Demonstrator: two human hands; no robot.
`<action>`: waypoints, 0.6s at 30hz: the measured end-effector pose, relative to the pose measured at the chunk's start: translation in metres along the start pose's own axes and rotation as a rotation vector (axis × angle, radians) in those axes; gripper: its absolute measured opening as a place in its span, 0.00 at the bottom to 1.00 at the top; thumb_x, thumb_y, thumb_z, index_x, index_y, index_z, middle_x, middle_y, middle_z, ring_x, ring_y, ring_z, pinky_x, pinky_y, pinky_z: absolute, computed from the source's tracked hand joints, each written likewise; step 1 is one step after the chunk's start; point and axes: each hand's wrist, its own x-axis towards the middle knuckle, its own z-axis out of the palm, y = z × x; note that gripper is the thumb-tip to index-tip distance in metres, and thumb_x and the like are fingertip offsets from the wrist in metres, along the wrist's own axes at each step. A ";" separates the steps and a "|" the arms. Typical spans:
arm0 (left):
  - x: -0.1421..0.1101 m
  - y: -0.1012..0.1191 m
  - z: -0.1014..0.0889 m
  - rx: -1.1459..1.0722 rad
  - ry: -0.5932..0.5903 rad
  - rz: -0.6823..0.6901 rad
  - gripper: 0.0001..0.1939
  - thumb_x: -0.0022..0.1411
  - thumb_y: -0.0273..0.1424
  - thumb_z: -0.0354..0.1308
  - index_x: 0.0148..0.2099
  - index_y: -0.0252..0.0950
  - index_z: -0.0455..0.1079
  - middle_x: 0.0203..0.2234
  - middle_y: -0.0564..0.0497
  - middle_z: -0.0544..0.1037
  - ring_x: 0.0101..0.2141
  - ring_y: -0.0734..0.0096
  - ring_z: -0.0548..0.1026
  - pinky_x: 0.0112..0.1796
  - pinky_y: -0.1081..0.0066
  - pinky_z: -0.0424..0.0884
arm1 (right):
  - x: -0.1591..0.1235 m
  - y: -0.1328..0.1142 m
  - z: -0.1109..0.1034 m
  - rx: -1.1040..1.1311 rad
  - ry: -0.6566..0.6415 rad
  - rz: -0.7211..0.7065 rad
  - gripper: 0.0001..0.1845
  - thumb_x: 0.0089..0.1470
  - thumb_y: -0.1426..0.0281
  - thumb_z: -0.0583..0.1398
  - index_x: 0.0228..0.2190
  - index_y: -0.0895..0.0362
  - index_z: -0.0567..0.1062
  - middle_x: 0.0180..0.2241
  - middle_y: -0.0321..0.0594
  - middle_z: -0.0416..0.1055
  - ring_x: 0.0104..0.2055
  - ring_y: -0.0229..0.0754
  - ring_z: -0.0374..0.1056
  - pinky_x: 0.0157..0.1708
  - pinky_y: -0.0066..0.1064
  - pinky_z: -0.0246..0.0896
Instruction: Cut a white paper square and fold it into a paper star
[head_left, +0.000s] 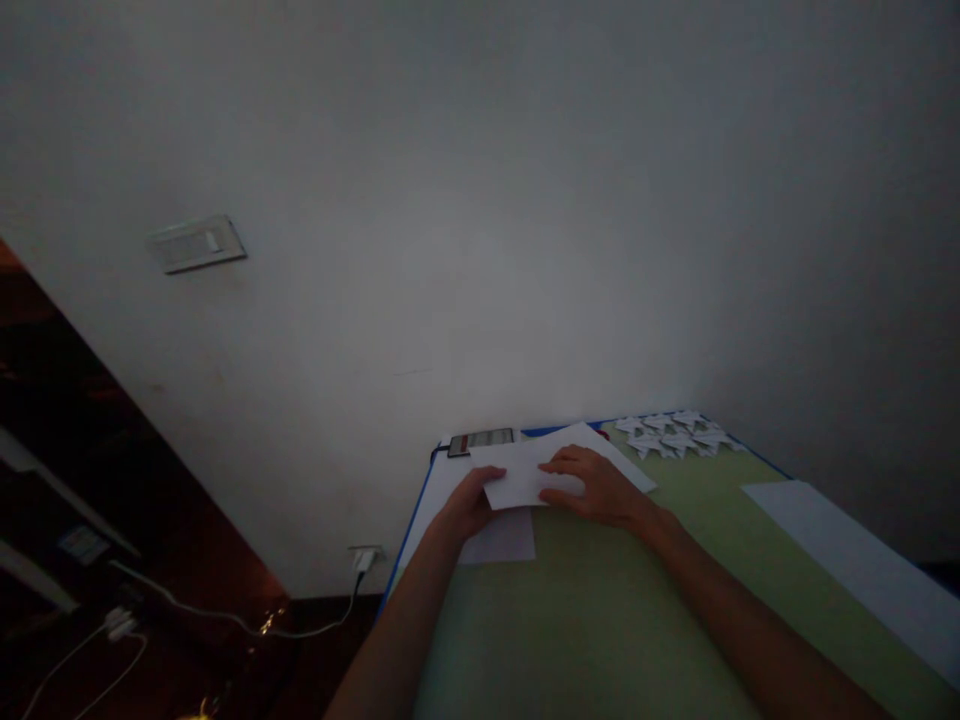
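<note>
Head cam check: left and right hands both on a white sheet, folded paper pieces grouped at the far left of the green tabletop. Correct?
Not quite: the head view shows the folded paper pieces grouped at the far right of the green tabletop, not the far left. The left hand and right hand are both on a white sheet, as you say.

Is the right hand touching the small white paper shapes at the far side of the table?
Apart. In the head view, green surface shows between the right hand and the small white paper shapes.
</note>
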 end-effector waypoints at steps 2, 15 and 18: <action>-0.001 -0.002 0.000 0.029 -0.005 0.034 0.15 0.65 0.24 0.66 0.54 0.29 0.76 0.44 0.41 0.84 0.40 0.61 0.83 0.41 0.64 0.79 | 0.000 0.015 0.001 -0.013 0.081 0.104 0.14 0.66 0.59 0.65 0.46 0.52 0.85 0.46 0.46 0.83 0.52 0.51 0.76 0.59 0.47 0.68; -0.009 0.004 0.005 0.118 -0.016 0.122 0.19 0.48 0.17 0.67 0.45 0.28 0.79 0.37 0.38 0.87 0.35 0.55 0.84 0.39 0.65 0.79 | -0.019 0.099 -0.019 0.337 0.485 0.832 0.20 0.68 0.62 0.65 0.57 0.55 0.75 0.58 0.47 0.74 0.53 0.50 0.75 0.52 0.49 0.76; -0.010 0.007 0.003 0.090 0.001 0.108 0.19 0.49 0.19 0.68 0.46 0.29 0.79 0.36 0.39 0.87 0.35 0.55 0.84 0.39 0.64 0.79 | -0.015 0.094 -0.024 0.526 0.479 0.835 0.17 0.69 0.62 0.64 0.55 0.55 0.76 0.56 0.46 0.76 0.50 0.48 0.77 0.49 0.45 0.77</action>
